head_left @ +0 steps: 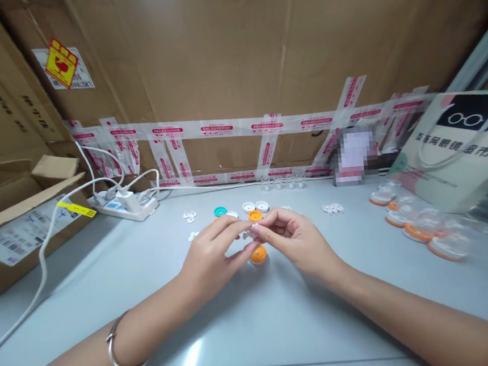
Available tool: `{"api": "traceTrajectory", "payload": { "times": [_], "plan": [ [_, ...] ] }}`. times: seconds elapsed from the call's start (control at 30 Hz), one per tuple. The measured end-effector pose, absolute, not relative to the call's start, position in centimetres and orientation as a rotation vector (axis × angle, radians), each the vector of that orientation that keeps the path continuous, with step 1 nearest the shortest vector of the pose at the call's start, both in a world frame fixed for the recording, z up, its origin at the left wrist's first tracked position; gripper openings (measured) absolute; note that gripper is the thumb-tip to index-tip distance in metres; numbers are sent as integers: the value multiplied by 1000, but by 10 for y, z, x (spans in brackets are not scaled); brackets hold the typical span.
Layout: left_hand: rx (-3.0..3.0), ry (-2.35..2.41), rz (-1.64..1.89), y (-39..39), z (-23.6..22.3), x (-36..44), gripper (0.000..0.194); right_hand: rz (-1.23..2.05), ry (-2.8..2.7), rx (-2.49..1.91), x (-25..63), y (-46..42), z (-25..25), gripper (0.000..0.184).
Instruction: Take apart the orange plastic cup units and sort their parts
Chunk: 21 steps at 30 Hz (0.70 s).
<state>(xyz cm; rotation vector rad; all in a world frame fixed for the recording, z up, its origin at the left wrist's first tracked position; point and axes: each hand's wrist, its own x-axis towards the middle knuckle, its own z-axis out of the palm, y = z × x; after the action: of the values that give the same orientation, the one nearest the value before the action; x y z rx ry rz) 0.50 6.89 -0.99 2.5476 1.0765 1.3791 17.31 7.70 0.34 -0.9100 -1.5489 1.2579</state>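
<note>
- Head-worn camera looks forward and down across a gray table (223,333) toward a taped cardboard box (215,49).
- Both hands (213,251) appear near the frame's middle, at close range.

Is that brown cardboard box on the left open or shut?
Open: the brown cardboard box shows its inside past the front wall.

Power strip (129,207) lies left of the discs (248,207), bag (450,148) right.
</note>
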Motion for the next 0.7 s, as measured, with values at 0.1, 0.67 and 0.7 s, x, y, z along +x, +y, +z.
{"api": "traceTrajectory", "payload": {
  "times": [0.1, 0.67, 0.7],
  "plan": [
    [2840, 1142, 1377, 73, -12, 1, 18, 1275, -1528, -891, 169, 77, 1, 16],
    [3090, 1017, 1422, 75, -14, 0, 16, 1207, -1562, -938, 170, 78, -3, 24],
    [3082, 1011, 1436, 75, -14, -1, 16, 1208, -1555, -929, 170, 77, -3, 24]
  ]
}}
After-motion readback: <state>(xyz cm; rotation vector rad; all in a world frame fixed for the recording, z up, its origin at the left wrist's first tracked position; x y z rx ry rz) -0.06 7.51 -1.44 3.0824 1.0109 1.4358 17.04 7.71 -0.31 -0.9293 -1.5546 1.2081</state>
